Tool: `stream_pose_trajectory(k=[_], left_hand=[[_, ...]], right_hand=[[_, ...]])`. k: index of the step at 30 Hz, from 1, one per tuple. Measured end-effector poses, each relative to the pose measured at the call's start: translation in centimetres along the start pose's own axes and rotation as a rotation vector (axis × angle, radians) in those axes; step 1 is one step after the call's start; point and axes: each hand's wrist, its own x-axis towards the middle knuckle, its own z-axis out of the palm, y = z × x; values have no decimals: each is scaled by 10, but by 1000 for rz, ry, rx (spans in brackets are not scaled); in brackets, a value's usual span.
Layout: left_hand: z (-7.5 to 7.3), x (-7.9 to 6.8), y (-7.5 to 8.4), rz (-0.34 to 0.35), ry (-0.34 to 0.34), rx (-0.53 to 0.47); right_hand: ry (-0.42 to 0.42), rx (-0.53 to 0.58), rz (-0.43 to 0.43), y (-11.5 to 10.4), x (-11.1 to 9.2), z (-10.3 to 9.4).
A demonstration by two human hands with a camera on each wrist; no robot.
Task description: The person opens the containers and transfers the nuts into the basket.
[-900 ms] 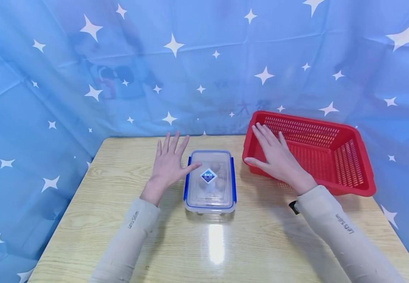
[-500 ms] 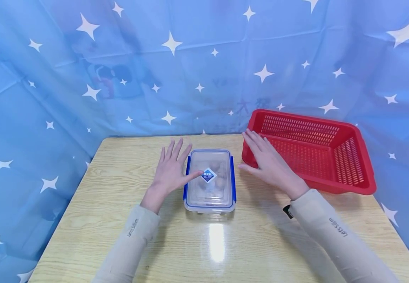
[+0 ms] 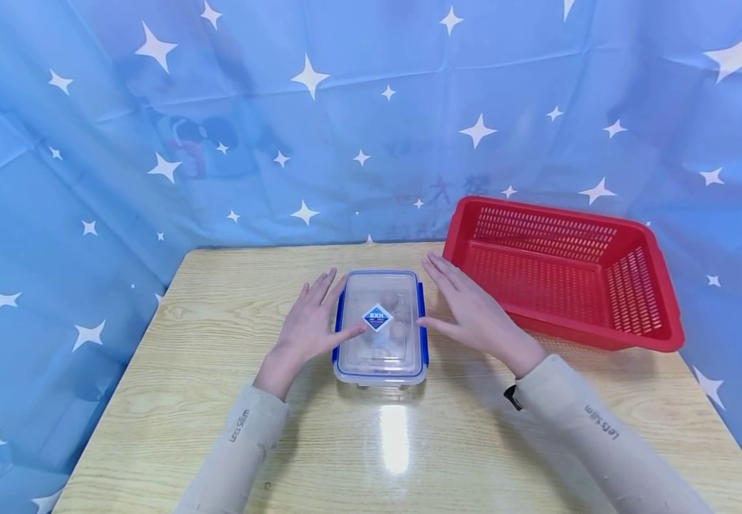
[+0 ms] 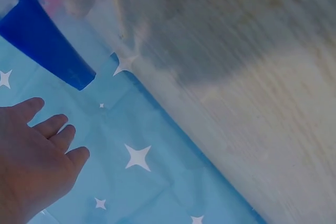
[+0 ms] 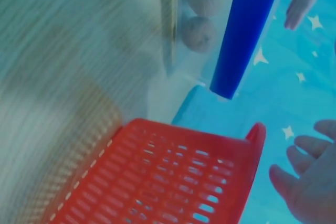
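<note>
A clear lidded food container (image 3: 380, 357) with blue side clips lies on the table, a blue diamond label on its lid. Several round, brownish things (image 5: 202, 34) show through its wall in the right wrist view. My left hand (image 3: 307, 325) is at the container's left side, fingers spread, its thumb reaching over the lid. On the other side my right hand (image 3: 476, 314) has its fingers straight, the thumb tip right at the right blue clip (image 5: 247, 35). Neither hand grips anything.
A red perforated plastic basket (image 3: 557, 278) stands at the back right of the wooden table (image 3: 217, 307), close beyond my right hand. A blue curtain (image 3: 345, 121) with white stars hangs behind and around the table.
My right hand has moved left, away from over the basket to the container's right side. The left hand has come slightly down and closer to the container, which stays in place.
</note>
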Motion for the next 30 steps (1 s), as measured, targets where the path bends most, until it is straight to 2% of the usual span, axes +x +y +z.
stream_pose_trajectory(k=[12,23,30], left_hand=[[12,-5,-4,21,-6,-19],[19,-8,-4,33,-15,-30],[22,-8,-5,29,-22,-26]], right_hand=[[-38,54,-2,-8,-4,14],[-29,47,-74,-17,-8,23],[-83,123,-41,-21,-11,30]])
